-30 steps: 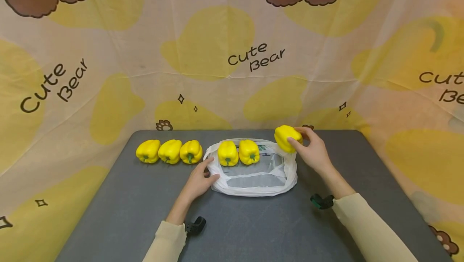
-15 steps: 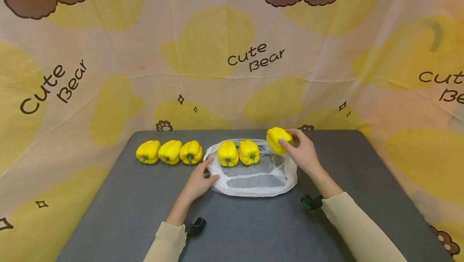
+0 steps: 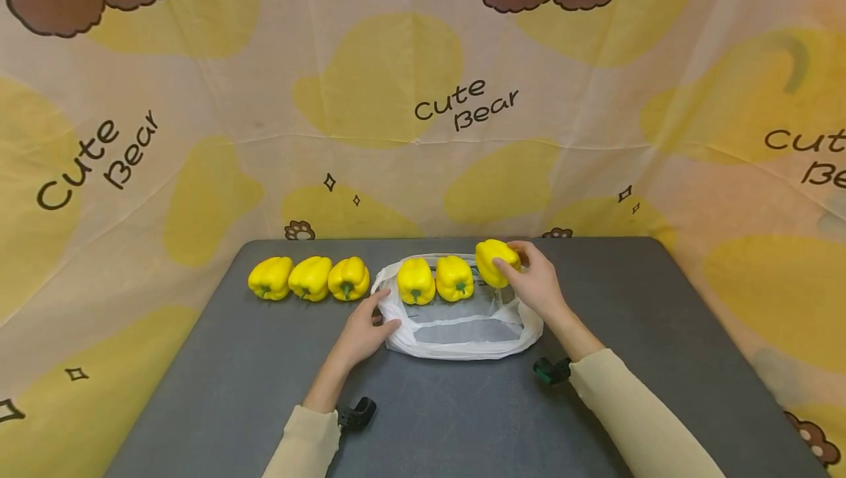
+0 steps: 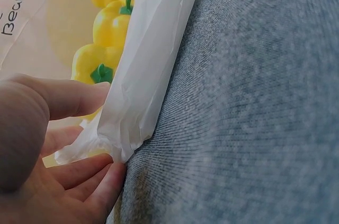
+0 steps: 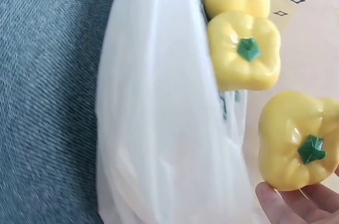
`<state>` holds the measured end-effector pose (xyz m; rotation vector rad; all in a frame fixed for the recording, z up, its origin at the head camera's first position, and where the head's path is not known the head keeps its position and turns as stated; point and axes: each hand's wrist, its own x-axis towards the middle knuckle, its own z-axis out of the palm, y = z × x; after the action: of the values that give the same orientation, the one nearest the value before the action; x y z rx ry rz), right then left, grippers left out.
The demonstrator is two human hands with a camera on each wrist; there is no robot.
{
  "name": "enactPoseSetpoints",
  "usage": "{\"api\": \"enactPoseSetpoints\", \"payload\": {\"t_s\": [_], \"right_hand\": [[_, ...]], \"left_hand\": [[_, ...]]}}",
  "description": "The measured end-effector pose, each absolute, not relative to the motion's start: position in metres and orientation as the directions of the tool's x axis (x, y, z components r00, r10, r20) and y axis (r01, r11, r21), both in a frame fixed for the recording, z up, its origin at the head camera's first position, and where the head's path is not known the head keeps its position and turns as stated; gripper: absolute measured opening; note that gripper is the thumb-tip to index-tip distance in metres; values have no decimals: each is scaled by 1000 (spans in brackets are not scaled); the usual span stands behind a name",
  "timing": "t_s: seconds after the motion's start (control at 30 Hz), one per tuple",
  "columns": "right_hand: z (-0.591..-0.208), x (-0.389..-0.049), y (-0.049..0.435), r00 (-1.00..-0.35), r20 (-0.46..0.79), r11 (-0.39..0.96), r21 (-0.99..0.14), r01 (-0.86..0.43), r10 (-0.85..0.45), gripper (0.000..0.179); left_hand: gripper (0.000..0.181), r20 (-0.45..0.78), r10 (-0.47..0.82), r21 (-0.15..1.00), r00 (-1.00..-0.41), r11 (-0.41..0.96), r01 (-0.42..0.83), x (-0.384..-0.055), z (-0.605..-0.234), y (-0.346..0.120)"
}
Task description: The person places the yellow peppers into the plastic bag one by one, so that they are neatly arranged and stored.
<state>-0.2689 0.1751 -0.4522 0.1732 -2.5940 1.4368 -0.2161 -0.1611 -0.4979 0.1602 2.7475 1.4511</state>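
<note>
In the head view my right hand (image 3: 540, 285) holds a yellow bell pepper (image 3: 494, 261) between thumb and fingers, over the back right part of an open white plastic bag (image 3: 456, 350). The right wrist view shows this bell pepper (image 5: 288, 144) with its green stem facing the camera and fingertips (image 5: 275, 203) under it. Two more bell peppers (image 3: 416, 281) sit side by side at the back of the bag. My left hand (image 3: 360, 331) grips the bag's left end; in the left wrist view the white plastic (image 4: 132, 102) lies between its thumb and fingers.
Three yellow bell peppers (image 3: 309, 277) lie in a row on the dark grey table (image 3: 449, 419), left of the bag. A printed curtain (image 3: 370, 96) hangs behind and along the sides. Each wrist wears a black strap device (image 3: 357, 414).
My right hand has carried its bell pepper left and slightly down, from the bag's right edge to near the two peppers in it. The left hand has stayed at the bag's left end.
</note>
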Motion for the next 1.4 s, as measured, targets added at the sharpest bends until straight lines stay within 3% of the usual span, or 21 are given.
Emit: {"api": "enactPoseSetpoints", "payload": {"t_s": [0.9,1.4], "right_hand": [[-475,-275,156,-989,147,605,-787,-122,-8,62],[-469,-270,152,-995,93,660,-745,-91,-33,66]], "left_hand": [[62,12,99,823,-995,564,66,-216,-498,-161],[61,26,101,826,-995,558,78,-215,-498,-161]]}}
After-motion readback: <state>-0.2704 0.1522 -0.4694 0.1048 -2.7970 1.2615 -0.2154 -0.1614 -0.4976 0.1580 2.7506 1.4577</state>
